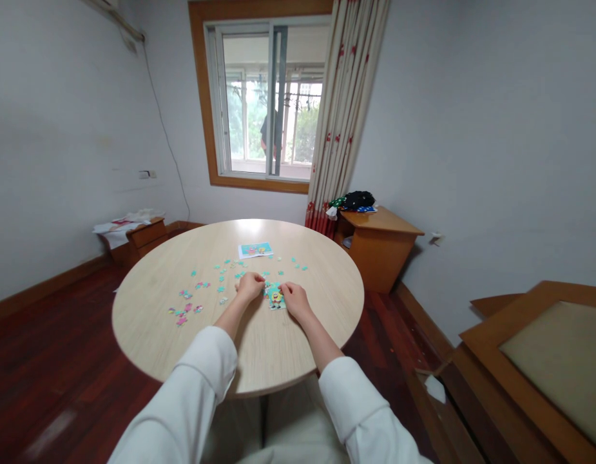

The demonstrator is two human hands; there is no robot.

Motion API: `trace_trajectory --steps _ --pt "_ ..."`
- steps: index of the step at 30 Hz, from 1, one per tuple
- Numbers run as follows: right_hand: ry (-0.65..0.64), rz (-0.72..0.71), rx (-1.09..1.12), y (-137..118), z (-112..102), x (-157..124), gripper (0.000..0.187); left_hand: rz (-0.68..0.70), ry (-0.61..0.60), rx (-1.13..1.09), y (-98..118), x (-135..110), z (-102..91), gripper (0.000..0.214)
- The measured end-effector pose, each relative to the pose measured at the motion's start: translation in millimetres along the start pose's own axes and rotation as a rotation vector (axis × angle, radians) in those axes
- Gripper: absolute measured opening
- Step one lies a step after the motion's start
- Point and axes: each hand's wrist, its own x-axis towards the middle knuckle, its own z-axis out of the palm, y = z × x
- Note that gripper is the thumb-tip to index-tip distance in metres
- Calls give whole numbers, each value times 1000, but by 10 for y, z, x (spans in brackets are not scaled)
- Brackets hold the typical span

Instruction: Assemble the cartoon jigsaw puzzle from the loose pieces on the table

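Note:
A partly joined jigsaw puzzle with a yellow cartoon figure on teal lies on the round table between my two hands. At its upper left, my left hand has its fingers pinched together, with a bit of teal puzzle piece at the tips. My right hand is closed at the puzzle's right edge, fingertips touching it. Loose teal puzzle pieces lie left of and beyond my hands. Pink and mixed-colour pieces are grouped farther left. My fingers hide part of the puzzle's top edge.
A printed picture sheet lies beyond the pieces on the round wooden table. A wooden cabinet with cloths on top stands behind at right. A wooden chair with a pale panel is at far right. Someone is partly visible through the window.

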Motion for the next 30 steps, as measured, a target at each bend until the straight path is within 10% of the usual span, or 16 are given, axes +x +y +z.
trace_trajectory --steps 30 --pt "-20 -11 -37 -54 -34 -4 29 57 -4 105 92 17 90 12"
